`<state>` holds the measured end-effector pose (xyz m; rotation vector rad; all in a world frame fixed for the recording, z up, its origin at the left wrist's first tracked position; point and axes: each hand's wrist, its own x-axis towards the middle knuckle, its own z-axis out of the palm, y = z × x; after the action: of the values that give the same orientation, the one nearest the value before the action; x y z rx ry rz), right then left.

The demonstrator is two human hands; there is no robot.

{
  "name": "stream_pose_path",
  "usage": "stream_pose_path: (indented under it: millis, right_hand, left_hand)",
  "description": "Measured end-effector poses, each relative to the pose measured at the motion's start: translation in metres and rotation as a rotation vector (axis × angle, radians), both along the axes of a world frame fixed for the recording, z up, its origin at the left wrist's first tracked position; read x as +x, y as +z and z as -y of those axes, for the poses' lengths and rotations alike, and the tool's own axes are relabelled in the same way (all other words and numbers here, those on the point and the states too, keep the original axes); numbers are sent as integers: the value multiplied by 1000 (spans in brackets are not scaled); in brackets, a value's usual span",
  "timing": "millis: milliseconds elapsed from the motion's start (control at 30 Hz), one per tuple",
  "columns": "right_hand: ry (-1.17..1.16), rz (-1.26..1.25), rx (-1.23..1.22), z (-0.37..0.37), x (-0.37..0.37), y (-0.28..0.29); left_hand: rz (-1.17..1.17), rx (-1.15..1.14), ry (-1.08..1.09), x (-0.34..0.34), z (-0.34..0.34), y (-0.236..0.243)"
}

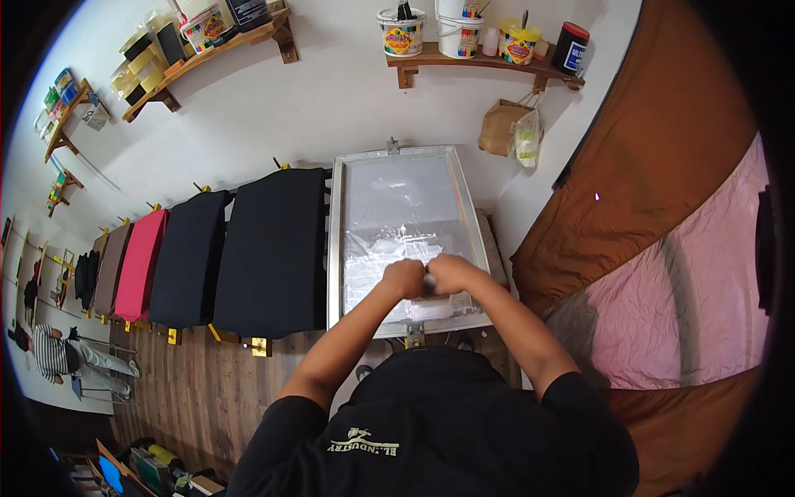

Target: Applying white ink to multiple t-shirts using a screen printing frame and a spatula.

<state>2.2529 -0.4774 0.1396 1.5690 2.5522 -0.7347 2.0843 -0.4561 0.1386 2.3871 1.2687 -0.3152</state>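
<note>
A metal-edged printing screen [334,248] lies in front of me, clamped at its far and near ends. Its pale mesh is streaked with white ink [397,235], thickest toward the near half. My left hand [403,279] and my right hand [450,274] are side by side over the near part of the mesh. Both are closed in fists around what looks like a squeegee [429,285]. Only a grey bit shows between the fists; my fingers and wrists hide the rest.
Left of the screen run boards covered in black cloth [272,253], red cloth [141,265] and brown cloth. Shelves [484,65] with tubs hang on the wall. Brown fabric [638,166] and pink fabric [662,306] drape at right. A person [62,356] in stripes is far left.
</note>
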Motion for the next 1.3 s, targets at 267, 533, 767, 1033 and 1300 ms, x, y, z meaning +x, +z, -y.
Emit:
stream_pose_path:
  millis: [267,533,767,1033,1300]
  right_hand:
    - [-162,-67,244,-7,3,-33]
    - [-182,-272,454,72,-18,-81]
    - [-165,-133,190,40,-6,-49]
    - [-204,-89,308,34,-9,-72]
    - [-172,-121,105,50,-3,-40]
  left_hand:
    - [111,264,-11,0,-11,-37]
    - [191,503,-198,-24,62,-87]
    - [110,370,-123,-15,32,-57]
    - [376,432,-206,-17,15,-83]
    - [357,245,-183,-20,34,-62]
